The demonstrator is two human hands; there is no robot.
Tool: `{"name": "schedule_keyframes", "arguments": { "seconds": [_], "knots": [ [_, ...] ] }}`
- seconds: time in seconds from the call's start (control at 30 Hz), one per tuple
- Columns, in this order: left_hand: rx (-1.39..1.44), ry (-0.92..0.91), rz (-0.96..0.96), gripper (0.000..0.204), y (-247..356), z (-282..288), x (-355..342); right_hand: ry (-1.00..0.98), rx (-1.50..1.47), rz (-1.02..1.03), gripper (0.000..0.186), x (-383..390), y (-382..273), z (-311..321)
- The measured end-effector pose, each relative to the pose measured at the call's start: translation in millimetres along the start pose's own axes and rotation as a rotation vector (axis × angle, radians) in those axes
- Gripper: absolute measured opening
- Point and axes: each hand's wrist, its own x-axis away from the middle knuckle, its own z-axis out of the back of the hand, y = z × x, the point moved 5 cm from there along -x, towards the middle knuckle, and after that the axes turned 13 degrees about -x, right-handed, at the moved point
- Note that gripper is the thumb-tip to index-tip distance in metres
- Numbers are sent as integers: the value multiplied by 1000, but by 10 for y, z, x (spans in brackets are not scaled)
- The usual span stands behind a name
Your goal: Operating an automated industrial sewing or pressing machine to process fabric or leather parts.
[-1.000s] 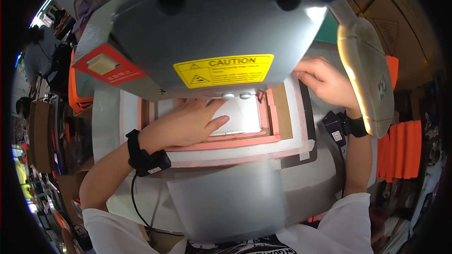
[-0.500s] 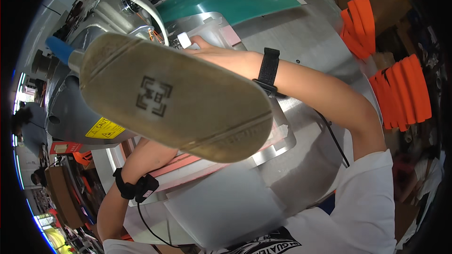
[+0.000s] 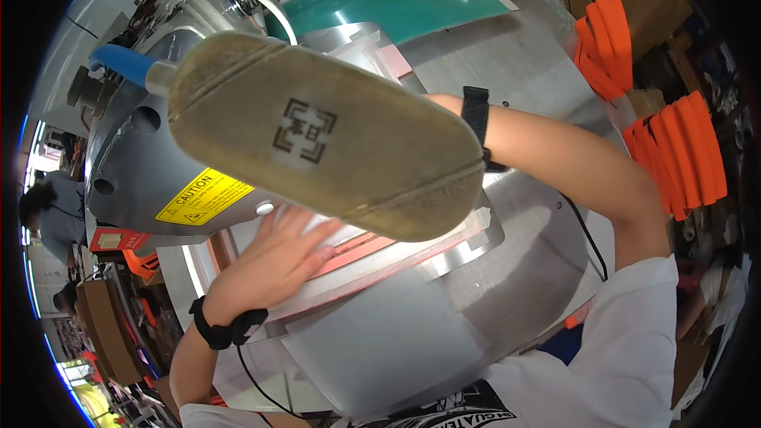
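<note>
A large oblong tan panel (image 3: 329, 143) with a dark printed mark hangs close in front of me. It has a blue-covered metal stem (image 3: 127, 65) at its left end. Below its lower edge, my left hand (image 3: 285, 257) lies palm down with spread fingers over the pink-and-white layered frame (image 3: 372, 254), holding nothing I can see. The fingertips are near the panel's edge. My right hand (image 3: 445, 103) is mostly behind the panel; only its back near the black wrist strap (image 3: 476, 115) shows, so its fingers are hidden.
A grey machine housing (image 3: 147, 166) with a yellow warning label is at left. A green sheet (image 3: 396, 0) lies at the back of the metal table (image 3: 531, 55). Stacked orange pieces (image 3: 678, 158) stand at right. A translucent white sheet (image 3: 388, 333) lies nearest my body.
My left hand has come out from beneath the panel and now shows spread fingers. My right hand, seen earlier beside a small white block, is now mostly hidden. The panel sits further right and higher in view.
</note>
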Motion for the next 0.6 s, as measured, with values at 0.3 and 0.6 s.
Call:
{"name": "schedule_keyframes", "arguments": {
  "seconds": [0.3,0.6],
  "knots": [
    [37,-72,206,49,-653,-258,-61,87,105,93,9,19,217,47],
    [65,-65,-4,60,540,113,120,350,39,-337,38,1391,-1088,593]
  ]
}}
